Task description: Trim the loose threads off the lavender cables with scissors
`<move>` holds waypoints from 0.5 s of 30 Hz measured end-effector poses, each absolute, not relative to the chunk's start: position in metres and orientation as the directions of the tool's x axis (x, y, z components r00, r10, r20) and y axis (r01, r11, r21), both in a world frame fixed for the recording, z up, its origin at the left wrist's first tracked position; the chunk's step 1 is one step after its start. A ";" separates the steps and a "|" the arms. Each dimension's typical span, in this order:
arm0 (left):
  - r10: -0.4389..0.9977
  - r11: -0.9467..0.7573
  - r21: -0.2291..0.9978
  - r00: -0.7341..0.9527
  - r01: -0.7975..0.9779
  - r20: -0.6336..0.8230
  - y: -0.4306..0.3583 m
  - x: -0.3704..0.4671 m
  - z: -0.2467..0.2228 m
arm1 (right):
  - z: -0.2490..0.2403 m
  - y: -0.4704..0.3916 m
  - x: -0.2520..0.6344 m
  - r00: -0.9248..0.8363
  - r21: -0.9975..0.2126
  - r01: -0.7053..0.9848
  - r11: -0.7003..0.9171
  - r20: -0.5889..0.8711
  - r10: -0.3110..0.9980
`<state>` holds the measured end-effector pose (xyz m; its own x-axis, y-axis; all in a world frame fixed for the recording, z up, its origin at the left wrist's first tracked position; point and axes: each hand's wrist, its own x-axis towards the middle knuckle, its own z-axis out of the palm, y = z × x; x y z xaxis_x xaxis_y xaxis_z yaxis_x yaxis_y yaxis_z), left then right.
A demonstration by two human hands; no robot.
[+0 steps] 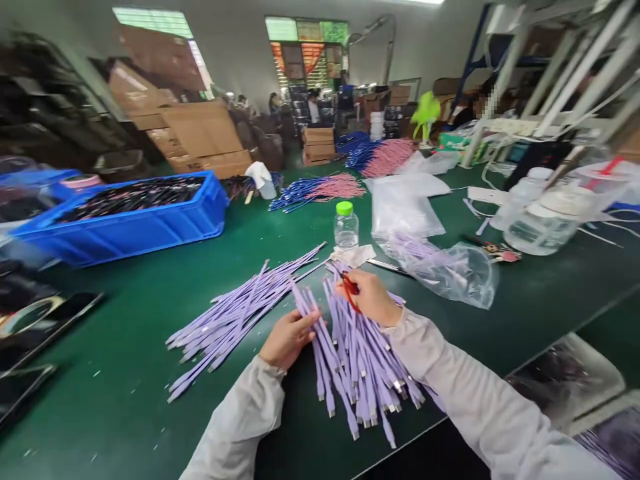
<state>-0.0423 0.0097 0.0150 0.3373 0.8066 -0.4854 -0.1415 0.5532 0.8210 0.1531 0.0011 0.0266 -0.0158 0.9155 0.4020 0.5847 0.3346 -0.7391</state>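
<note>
My left hand (291,337) is closed around several lilac cables (327,353), whose metal plugs point toward the table's near edge. My right hand (370,297) grips a small red-handled tool (351,293) over the top of a fanned-out pile of lilac cables (367,373); the tool's tip is too small to make out. Left of my hands lies a second pile of lilac cables (240,313). Beyond my right hand are a crumpled white cloth (354,256) and a clear jar with a green lid (346,227).
A blue bin (150,230) of dark cables stands at left. Blue and pink cable bundles (320,190) lie farther back. Plastic bags (407,207), a bag with lilac cables (450,270) and a large clear bottle (543,223) are at right. People (313,107) sit in the background.
</note>
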 end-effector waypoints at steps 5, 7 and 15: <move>0.848 0.480 0.864 0.332 -0.155 -0.412 0.010 -0.038 0.007 | 0.025 -0.004 0.141 -0.135 -0.746 0.516 0.421 0.414 0.900; 0.863 0.449 0.881 0.324 -0.146 -0.387 0.008 -0.035 0.006 | 0.025 -0.005 0.139 -0.147 -0.715 0.544 0.439 0.433 0.889; 0.876 0.411 0.906 0.319 -0.101 -0.362 0.007 -0.031 0.004 | 0.024 0.000 0.143 -0.160 -0.598 0.644 0.477 0.504 0.849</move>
<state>-0.0305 0.0072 0.0035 0.3186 0.8759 -0.3623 -0.1011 0.4115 0.9058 0.1427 0.0000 0.0243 -0.1600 0.8487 0.5040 0.6445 0.4766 -0.5979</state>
